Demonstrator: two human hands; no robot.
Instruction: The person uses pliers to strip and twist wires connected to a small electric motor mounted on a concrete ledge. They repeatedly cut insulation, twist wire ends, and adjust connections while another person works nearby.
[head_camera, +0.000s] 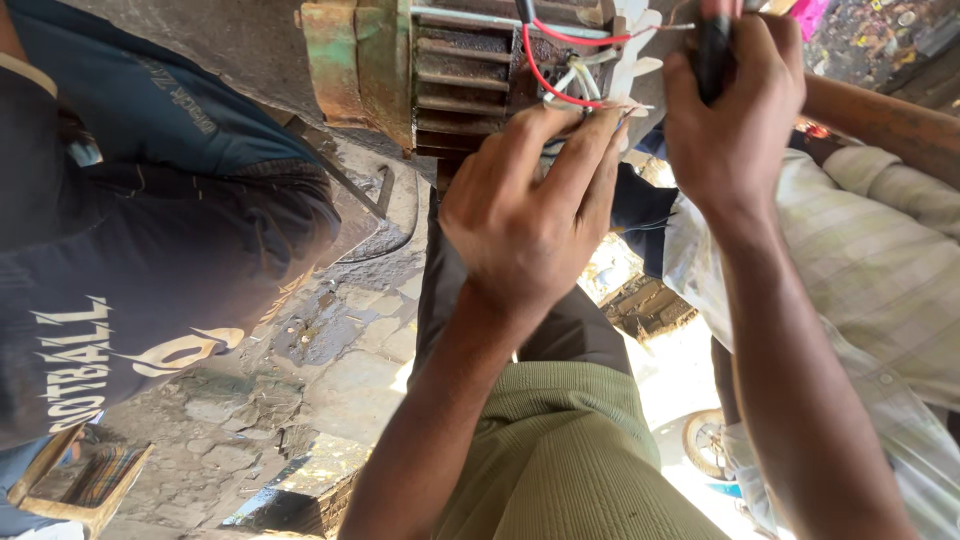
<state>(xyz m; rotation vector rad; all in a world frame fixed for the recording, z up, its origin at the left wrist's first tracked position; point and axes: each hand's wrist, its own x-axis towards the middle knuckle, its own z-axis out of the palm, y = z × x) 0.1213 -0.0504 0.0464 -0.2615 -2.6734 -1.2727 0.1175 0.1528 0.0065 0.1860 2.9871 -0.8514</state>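
A green, rusty electric motor (400, 70) with dark cooling fins sits at the top of the view. Red wires (535, 70) and white wires (585, 80) come out of its terminal area. My left hand (530, 215) reaches up to them, its fingertips pinching the white wires at the terminal. My right hand (735, 110) is closed around a dark-handled tool (713, 55), held upright beside the wires. The tool's tip is out of view.
A person in a dark printed shirt (130, 250) stands close on the left. Another person in a pale striped shirt (870, 270) is on the right, with a forearm (880, 120) behind my right hand. Cracked stone ground (330, 370) lies below.
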